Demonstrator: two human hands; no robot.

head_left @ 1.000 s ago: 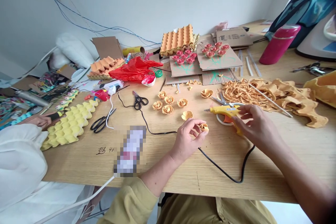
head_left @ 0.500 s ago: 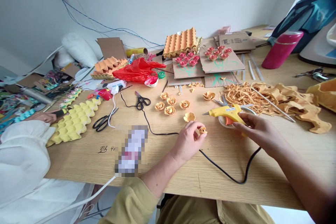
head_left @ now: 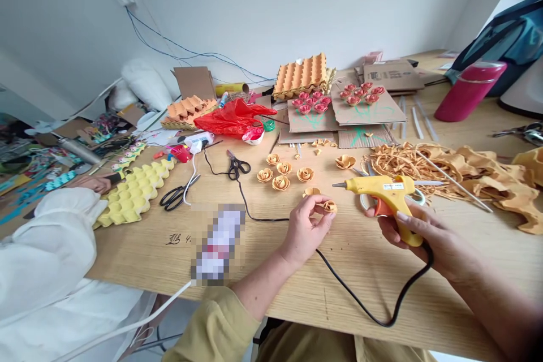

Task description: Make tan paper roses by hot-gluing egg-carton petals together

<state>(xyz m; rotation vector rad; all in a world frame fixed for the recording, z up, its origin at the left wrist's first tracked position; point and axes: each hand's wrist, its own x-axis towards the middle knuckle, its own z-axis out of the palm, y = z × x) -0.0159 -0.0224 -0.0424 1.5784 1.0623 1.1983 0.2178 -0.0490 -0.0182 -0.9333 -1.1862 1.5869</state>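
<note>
Between the thumb and fingers of my left hand (head_left: pixel 306 233) is a small orange rosebud (head_left: pixel 330 207). My right hand (head_left: pixel 428 232) is wrapped round the handle of a yellow glue gun (head_left: pixel 382 185), its nozzle pointing left, above and right of the rosebud. An orange cup-shaped flower (head_left: pixel 311 192) lies partly hidden behind my left fingers. Another open flower (head_left: pixel 345 162) rests farther back. Several finished orange roses (head_left: pixel 280 183) sit to the left of these. A black cord (head_left: pixel 360 297) loops from the glue gun over the table (head_left: pixel 297 300).
Orange scraps (head_left: pixel 403 161) are heaped at the right, near a pink bottle (head_left: pixel 470 90). Black scissors (head_left: pixel 238 166) and a blurred-out phone (head_left: pixel 219 246) lie left. Red roses (head_left: pixel 311 103) stand on cardboard at the back. A person in white sleeves (head_left: pixel 55 237) touches a yellow egg tray (head_left: pixel 134 192).
My right hand now grips the glue gun's handle more fully, and the gun sits more level. The rosebud remains in my left hand, turned slightly. The whole view has shifted a little.
</note>
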